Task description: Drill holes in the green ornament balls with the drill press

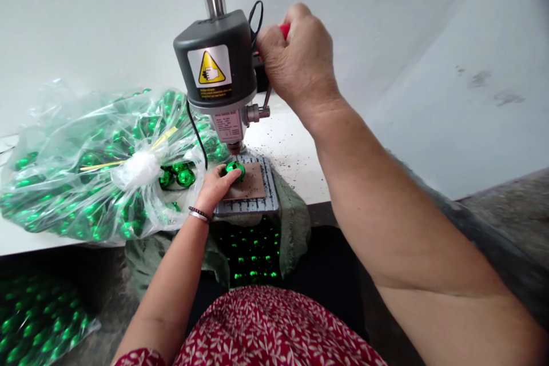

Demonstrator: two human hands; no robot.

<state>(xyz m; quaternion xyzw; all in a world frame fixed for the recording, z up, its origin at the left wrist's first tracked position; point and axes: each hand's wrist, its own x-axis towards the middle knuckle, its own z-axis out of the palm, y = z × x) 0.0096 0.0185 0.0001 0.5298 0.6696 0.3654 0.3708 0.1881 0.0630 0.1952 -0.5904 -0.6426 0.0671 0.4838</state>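
A small bench drill press (217, 63) with a yellow warning label stands on the white table. My left hand (217, 183) grips a shiny green ball (234, 168) on a brown board (253, 182), right under the drill's chuck (234, 148). The bit's tip looks to be at the top of the ball; whether it has entered cannot be made out. Up at the right side of the drill, my right hand (300, 54) is closed around a red-ended feed lever (284, 30). The fingers' far side is hidden behind the hand.
A clear plastic bag (141, 168) full of green balls lies left of the drill, with loose green balls (185, 177) beside it. Dark shavings dot the white table (295, 143). Green cloth (294, 223) hangs over the front edge. Another bag of balls (38, 314) sits lower left.
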